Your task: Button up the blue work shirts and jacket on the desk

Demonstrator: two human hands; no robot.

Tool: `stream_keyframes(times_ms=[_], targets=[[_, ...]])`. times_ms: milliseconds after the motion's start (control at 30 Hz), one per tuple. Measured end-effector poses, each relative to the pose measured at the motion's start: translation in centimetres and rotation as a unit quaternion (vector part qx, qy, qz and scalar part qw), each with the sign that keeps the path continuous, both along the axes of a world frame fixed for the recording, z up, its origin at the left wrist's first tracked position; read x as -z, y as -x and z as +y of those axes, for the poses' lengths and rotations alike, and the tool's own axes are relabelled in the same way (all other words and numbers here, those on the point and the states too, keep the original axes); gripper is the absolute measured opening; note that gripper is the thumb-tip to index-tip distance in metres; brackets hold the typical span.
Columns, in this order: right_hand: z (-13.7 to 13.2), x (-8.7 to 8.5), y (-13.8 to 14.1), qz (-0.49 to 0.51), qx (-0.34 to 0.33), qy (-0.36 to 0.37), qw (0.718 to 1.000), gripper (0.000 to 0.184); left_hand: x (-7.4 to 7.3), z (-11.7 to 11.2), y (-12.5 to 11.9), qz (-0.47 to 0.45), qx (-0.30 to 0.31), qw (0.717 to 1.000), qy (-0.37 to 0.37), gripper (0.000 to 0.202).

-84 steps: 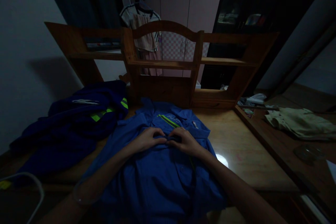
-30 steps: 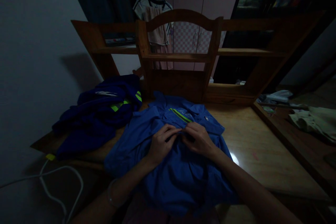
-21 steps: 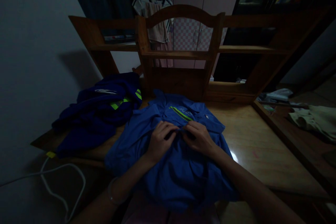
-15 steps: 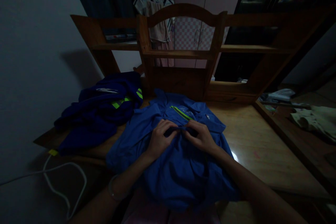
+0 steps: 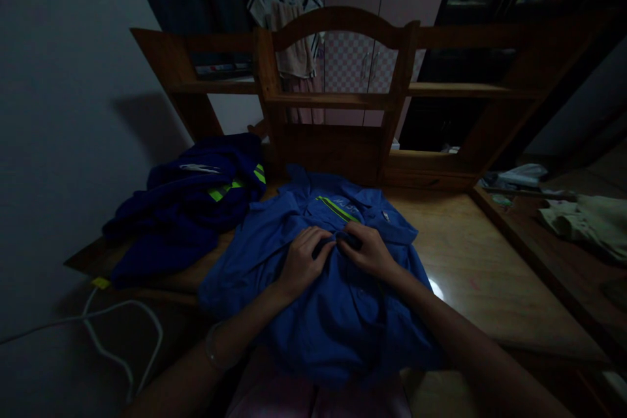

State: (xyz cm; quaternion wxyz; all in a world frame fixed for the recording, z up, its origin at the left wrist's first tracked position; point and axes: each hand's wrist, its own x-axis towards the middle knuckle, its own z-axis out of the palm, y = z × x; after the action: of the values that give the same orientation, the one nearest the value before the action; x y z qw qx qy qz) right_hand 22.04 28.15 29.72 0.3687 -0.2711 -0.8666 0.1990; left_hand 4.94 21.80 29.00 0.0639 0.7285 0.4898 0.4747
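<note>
A bright blue work shirt (image 5: 337,313) with a yellow-green stripe near its collar lies spread on the wooden table (image 5: 470,268), its lower part hanging over the near edge. My left hand (image 5: 302,260) and my right hand (image 5: 368,249) sit side by side on the shirt's front, just below the collar. Both hands have their fingers curled and pinched on the fabric along the front opening, fingertips almost touching. What lies between the fingertips is too dark and small to name beyond the cloth.
A darker blue garment (image 5: 186,202) with yellow-green bands is heaped on the table's left. A wooden shelf unit (image 5: 337,98) stands behind. A pale garment (image 5: 582,222) lies at the far right. A white cable (image 5: 122,339) loops on the floor at the left.
The view has shifted left and drawn back since the earliest frame. My hands stay pinched together on the shirt front, with only small finger movements.
</note>
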Motion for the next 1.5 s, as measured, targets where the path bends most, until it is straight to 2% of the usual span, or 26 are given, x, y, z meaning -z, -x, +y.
stream_keyframes(times_ms=[133,233,333,433,533,633,700,900,1100,1333,1500], targets=[[0.0,0.5,0.0,-0.013,0.017,-0.016,1.0,0.015,0.7,-0.2,0.1,0.035,0.019,0.999,-0.028,0.015],[-0.2,0.4,-0.2,-0.01,0.01,-0.016,1.0,0.006,1.3,-0.5,0.3,0.079,0.027,0.994,-0.069,0.023],[-0.4,0.2,-0.6,-0.009,-0.01,0.005,1.0,0.02,1.5,-0.8,0.5,0.106,0.039,0.99,-0.085,0.03],[-0.4,0.0,-0.8,-0.009,-0.018,0.015,1.0,0.024,1.0,-1.1,0.3,0.083,0.05,0.993,-0.066,0.026],[-0.4,-0.1,-0.8,-0.008,-0.011,0.016,1.0,0.017,0.1,-1.2,0.2,0.007,0.061,0.998,-0.015,0.021],[-0.3,-0.1,-0.7,-0.008,0.004,0.017,1.0,0.012,-0.4,-0.8,0.4,-0.1,0.031,0.993,0.049,0.023],[-0.3,0.0,-0.5,-0.013,0.006,0.016,1.0,0.008,-0.4,-0.4,0.6,-0.13,0.019,0.989,0.069,0.021],[-0.3,0.3,-0.5,-0.013,0.001,0.0,1.0,0.008,0.0,0.1,0.8,-0.118,0.035,0.991,0.051,0.017],[0.0,0.3,-0.8,-0.047,0.001,-0.025,0.999,0.02,-0.4,0.0,0.9,-0.087,0.04,0.994,0.045,0.016],[0.1,0.4,-1.3,-0.07,0.024,-0.056,0.996,0.019,-0.3,0.1,1.0,-0.058,0.062,0.994,0.068,0.012],[0.0,0.7,-1.6,-0.078,-0.003,-0.064,0.995,0.023,-0.4,0.1,1.3,-0.031,0.071,0.994,0.073,0.011]])
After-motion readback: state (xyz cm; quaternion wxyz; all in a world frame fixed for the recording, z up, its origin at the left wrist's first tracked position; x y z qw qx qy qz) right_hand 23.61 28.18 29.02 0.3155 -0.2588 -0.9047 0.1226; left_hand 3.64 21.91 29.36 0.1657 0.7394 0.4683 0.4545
